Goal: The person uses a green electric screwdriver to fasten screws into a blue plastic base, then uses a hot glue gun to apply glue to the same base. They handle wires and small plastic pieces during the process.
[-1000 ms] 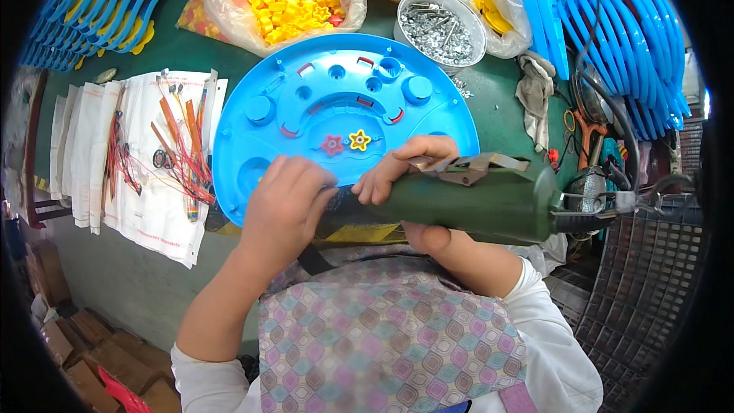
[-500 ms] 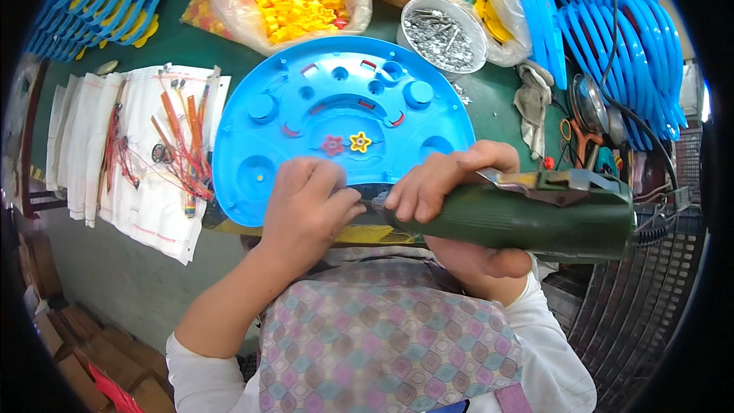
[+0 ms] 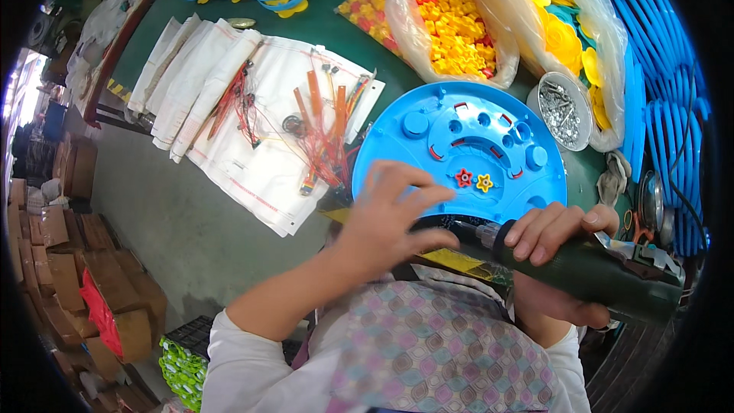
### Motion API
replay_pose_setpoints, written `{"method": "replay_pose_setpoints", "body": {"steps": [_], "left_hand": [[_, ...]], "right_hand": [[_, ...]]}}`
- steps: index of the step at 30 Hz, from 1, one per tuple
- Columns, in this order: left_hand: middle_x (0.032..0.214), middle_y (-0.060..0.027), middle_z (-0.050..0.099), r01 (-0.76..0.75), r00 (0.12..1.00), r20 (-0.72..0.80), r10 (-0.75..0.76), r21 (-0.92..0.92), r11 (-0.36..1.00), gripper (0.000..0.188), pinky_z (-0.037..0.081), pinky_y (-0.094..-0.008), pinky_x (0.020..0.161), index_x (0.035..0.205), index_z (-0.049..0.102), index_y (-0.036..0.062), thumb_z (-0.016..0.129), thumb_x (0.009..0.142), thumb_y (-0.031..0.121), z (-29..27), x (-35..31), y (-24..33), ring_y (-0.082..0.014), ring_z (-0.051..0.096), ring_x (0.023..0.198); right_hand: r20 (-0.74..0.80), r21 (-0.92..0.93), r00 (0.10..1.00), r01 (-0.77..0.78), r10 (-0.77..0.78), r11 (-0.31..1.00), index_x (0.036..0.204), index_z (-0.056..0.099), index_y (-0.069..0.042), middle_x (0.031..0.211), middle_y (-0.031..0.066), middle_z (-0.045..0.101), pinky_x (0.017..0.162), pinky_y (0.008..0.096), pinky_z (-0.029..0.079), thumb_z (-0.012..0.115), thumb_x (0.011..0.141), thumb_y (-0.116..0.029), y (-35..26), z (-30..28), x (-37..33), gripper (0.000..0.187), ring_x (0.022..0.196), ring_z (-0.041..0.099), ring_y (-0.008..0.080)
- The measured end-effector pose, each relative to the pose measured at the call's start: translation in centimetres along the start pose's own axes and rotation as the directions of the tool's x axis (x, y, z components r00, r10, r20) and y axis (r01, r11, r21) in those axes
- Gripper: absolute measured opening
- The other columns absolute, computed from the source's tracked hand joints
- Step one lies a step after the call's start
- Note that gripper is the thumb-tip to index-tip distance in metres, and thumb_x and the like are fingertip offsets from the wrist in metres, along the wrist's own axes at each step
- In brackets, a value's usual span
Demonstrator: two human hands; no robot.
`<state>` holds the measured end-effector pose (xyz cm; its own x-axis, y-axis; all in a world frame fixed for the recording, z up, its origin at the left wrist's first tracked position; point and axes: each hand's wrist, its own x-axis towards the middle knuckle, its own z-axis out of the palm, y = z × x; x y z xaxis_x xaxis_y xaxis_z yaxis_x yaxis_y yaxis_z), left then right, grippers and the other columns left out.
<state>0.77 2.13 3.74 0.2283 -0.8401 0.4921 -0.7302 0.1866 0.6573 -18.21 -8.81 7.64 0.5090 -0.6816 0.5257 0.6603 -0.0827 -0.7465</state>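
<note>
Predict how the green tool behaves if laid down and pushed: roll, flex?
The green tool would probably roll, its body being cylindrical, though the raised metal lever may check that. Likely stiff, too: its casing shows no bend under the right hand.

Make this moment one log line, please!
right hand: holds green power tool | left hand: open, blurred, near tool's front end | blue panel: red star, yellow star on it

The fisheye head view faces down from close above both hands (image 3: 386, 218).
</note>
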Motion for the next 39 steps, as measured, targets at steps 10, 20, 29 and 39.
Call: {"method": "replay_pose_setpoints", "body": {"steps": [10,20,29,39], "left_hand": [[0.086,-0.012,0.067,0.655,0.683,-0.576,-0.45,0.21,0.726,0.007,0.052,-0.0334,0.069,0.092,0.066,-0.0008,0.068,0.091,0.006,-13.0,-2.0,-10.2,-0.0235,0.064,0.072],[0.092,-0.0157,0.076,0.84,0.527,-0.337,-0.78,0.345,0.418,0.04,0.055,-0.0428,0.079,0.098,0.072,0.003,0.067,0.091,0.042,-12.7,-2.8,-12.3,-0.0335,0.073,0.085],[0.084,-0.01,0.072,0.571,0.431,-0.088,-0.898,-0.744,0.347,0.024,0.052,-0.0256,0.06,0.101,0.07,0.002,0.066,0.097,0.026,-16.4,-3.5,-13.6,-0.0173,0.069,0.072],[0.098,-0.0092,0.068,0.147,0.681,-0.099,-0.725,-0.952,0.269,0.015,0.051,-0.0235,0.065,0.113,0.061,0.0043,0.062,0.098,0.009,-18.9,-5.0,-14.8,-0.0162,0.064,0.082]], "right_hand": [[-0.126,-0.098,0.992,-0.008,-0.005,0.995,0.13,0.04,-0.005,0.078,0.0091,0.058,0.067,0.0371,0.055,0.069,0.078,-0.077,0.5,-1.3,0.1,0.094,0.069,0.061,0.022],[-0.099,-0.149,0.994,-0.05,0.036,0.988,0.13,0.04,-0.004,0.077,0.0085,0.058,0.067,0.0372,0.056,0.067,0.08,-0.077,0.8,-0.4,0.7,0.092,0.068,0.062,0.021],[-0.123,-0.174,0.992,-0.062,0.041,0.983,0.127,0.041,-0.004,0.076,0.0084,0.057,0.066,0.0371,0.056,0.065,0.081,-0.078,0.8,-0.6,0.6,0.09,0.067,0.061,0.0211],[-0.116,-0.178,0.992,-0.077,0.057,0.981,0.129,0.04,-0.004,0.075,0.0081,0.057,0.066,0.0367,0.056,0.064,0.081,-0.078,0.6,-0.6,0.5,0.092,0.067,0.061,0.0212]]}}
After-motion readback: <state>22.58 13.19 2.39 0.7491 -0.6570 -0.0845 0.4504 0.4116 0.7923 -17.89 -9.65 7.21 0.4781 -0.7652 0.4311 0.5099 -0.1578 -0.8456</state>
